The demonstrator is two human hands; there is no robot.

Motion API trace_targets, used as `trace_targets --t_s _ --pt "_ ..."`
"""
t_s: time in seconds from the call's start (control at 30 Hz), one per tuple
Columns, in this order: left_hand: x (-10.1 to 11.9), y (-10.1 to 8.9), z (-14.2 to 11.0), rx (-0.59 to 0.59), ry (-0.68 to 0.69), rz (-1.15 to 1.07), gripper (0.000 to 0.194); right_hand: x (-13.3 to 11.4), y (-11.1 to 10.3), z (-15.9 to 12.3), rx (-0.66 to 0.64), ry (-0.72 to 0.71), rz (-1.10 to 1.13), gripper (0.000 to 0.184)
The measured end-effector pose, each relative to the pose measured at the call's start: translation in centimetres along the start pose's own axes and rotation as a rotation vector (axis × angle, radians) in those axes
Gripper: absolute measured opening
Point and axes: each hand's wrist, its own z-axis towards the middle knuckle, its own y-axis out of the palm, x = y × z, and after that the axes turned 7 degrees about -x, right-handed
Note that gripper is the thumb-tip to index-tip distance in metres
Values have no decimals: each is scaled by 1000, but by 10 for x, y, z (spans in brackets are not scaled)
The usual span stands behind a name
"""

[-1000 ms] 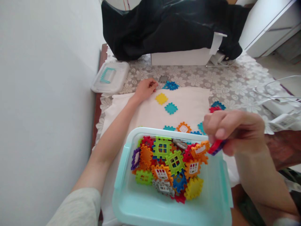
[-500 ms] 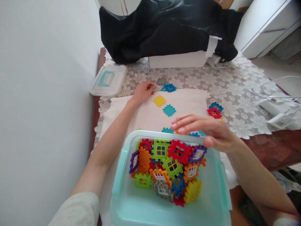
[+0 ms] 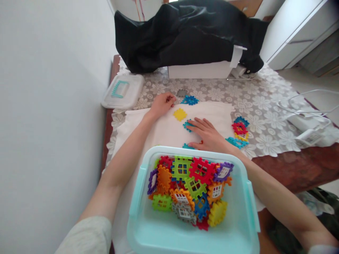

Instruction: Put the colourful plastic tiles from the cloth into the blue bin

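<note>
A pale teal plastic box point(image 3: 137, 197) in front of me holds a heap of coloured interlocking tiles point(image 3: 190, 187). My right hand point(image 3: 208, 135) lies flat on the white cloth point(image 3: 164, 130) beyond the box, fingers stretched, fingertips on a teal tile point(image 3: 187, 124). My left hand point(image 3: 162, 103) rests farther back at the cloth's edge, fingers curled, next to a grey tile point(image 3: 181, 93) and a blue tile point(image 3: 190, 100). A yellow tile point(image 3: 180, 114) lies between my hands.
More tiles, red point(image 3: 239, 127), blue and teal, lie at the cloth's right edge. The box lid point(image 3: 123, 91) sits at the back left. A white box point(image 3: 197, 70) under a black cloth point(image 3: 185, 31) stands at the back. White cables point(image 3: 307, 120) lie at right. A wall runs along the left.
My right hand has let go of the red and purple tiles into the box, then moved forward and down onto the cloth. My left hand has stayed in place.
</note>
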Motion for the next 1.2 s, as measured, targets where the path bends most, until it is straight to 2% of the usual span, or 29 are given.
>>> trace_targets --t_s 0.1,0.17,0.4,0.53,0.73,0.8,0.93,1.2 --pt "4 -1 -1 -6 -7 2 19 -3 -2 1 59 -109 18 50" --pt "6 -1 -2 -9 -13 3 18 -6 -4 3 61 -146 10 45" --pt "6 -1 -2 -13 -25 -1 19 -12 -4 0 -57 -136 -17 76" --pt "6 -1 -2 -9 -17 0 21 -9 0 1 -117 -186 -39 67" --pt "6 -1 -4 -10 -8 -7 22 -8 0 3 -19 -228 -11 44" --pt "6 -1 -4 -11 -16 -2 22 -10 -2 3 3 -209 -2 45" --pt "5 -2 -3 -9 -9 0 23 -14 -4 2 26 -116 -9 59" --pt "5 -2 -3 -11 -4 13 26 -10 -4 4 111 -89 110 44"
